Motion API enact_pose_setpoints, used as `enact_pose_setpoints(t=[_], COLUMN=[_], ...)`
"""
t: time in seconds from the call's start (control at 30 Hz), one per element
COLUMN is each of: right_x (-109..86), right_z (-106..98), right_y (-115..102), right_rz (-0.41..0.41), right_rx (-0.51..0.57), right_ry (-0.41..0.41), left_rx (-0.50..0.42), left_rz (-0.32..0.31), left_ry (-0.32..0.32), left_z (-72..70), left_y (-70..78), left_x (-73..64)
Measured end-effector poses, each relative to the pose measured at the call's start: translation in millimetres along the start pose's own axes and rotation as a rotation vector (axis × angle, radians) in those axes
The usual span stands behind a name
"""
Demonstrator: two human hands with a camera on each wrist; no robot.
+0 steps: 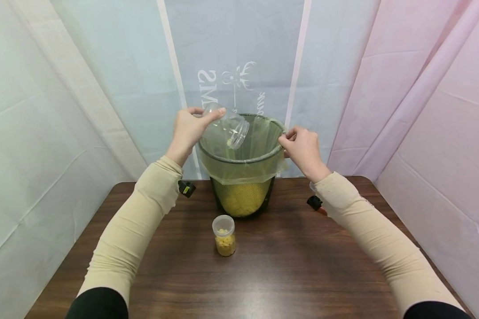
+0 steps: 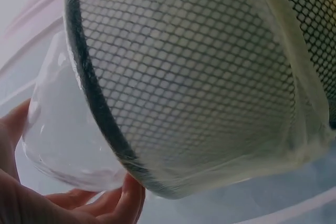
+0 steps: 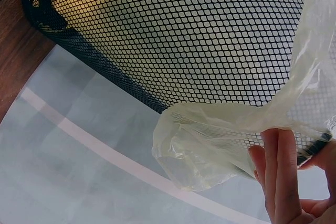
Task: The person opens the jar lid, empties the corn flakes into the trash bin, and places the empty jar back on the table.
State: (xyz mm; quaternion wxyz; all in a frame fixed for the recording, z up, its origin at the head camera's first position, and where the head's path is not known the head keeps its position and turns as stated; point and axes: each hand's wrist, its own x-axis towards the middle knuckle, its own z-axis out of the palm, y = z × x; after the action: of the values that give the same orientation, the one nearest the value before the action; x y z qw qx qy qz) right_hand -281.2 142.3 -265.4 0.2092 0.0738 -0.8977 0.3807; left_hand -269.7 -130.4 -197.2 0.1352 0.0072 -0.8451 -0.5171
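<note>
My left hand (image 1: 190,128) grips a clear plastic jar (image 1: 223,126) by its base and holds it tipped, mouth down to the right, over a black mesh waste bin (image 1: 243,195). A small yellow bit shows near the jar's mouth; otherwise it looks nearly empty. A translucent yellowish bin liner (image 1: 243,172) is folded over the rim, and yellow stuff shows through the mesh low in the bin. At the bin's right side my right hand (image 1: 302,148) pinches the rim with the liner. In the right wrist view, its fingers (image 3: 281,166) lie against the liner outside the mesh.
A second clear jar (image 1: 225,237), partly filled with yellow pieces, stands upright in front of the bin on the dark wooden table (image 1: 295,266). Pale curtains (image 1: 127,79) hang close behind the bin and on both sides.
</note>
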Motion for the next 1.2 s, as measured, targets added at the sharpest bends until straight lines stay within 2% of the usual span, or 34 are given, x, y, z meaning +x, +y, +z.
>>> enact_pose_setpoints(t=[0.17, 0.3, 0.4, 0.63, 0.7, 0.8, 0.93, 1.07, 1.2], right_x=[-0.2, 0.0, -0.2, -1.3, -1.1, -1.6, -1.9, -1.2, -1.5], right_z=[-2, -2, -3, -3, -3, -3, -2, -2, -3], right_y=[0, 0, -1, -2, -3, -4, -3, -3, -3], right_rz=[0.005, -0.006, -0.021, -0.016, -0.013, -0.016, -0.016, -0.011, -0.01], right_rx=[0.005, -0.005, -0.019, -0.01, -0.012, -0.013, -0.012, -0.005, -0.001], right_ry=[-0.003, 0.006, 0.01, 0.007, 0.007, 0.006, 0.006, 0.005, 0.004], left_rx=[0.217, 0.35, 0.408, 0.52, 0.535, 0.543, 0.539, 0.524, 0.435], left_rz=[0.221, 0.391, 0.517, 0.819, 0.865, 0.881, 0.832, 0.713, 0.528], left_ry=[0.035, 0.051, 0.053, -0.012, -0.018, -0.016, 0.001, 0.039, 0.062], left_z=[7.3, 13.0, 15.9, 21.4, 22.1, 22.3, 20.6, 17.7, 14.1], left_y=[5.6, 10.2, 11.3, 11.3, 11.2, 11.2, 11.6, 11.8, 8.9], left_x=[-7.3, -12.3, -14.6, -19.6, -20.7, -21.3, -20.8, -18.6, -14.3])
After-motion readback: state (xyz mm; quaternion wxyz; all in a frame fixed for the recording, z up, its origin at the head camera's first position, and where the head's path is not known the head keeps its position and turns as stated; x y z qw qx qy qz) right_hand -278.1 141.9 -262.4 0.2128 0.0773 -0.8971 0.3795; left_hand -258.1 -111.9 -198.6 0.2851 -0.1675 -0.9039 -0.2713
